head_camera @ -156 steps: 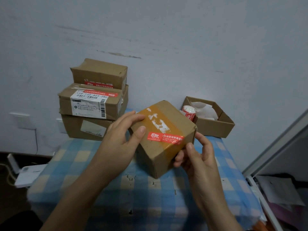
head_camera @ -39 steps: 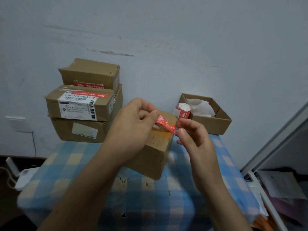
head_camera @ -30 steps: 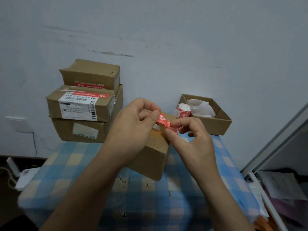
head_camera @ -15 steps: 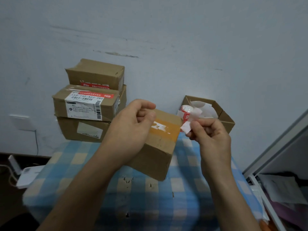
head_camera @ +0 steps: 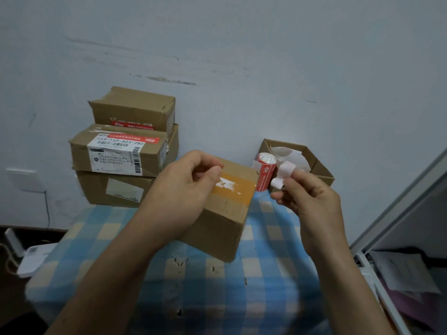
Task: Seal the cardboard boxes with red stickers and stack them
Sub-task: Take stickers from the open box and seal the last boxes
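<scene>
While we work, left hand [head_camera: 186,189]: fingers curled over the tilted box [head_camera: 227,213], grasp unclear to us.
Right hand [head_camera: 312,204]: pinching a white paper strip [head_camera: 283,175].
Table [head_camera: 266,298]: blue-checked, under the box; stacked boxes [head_camera: 121,155] against the wall [head_camera: 266,56].

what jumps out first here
The left hand sits over a tilted cardboard box mid-table, while the right hand pinches a pale paper strip. Back left, three stacked boxes stand against the wall; back right, a red sticker roll stands at an open box.
</scene>
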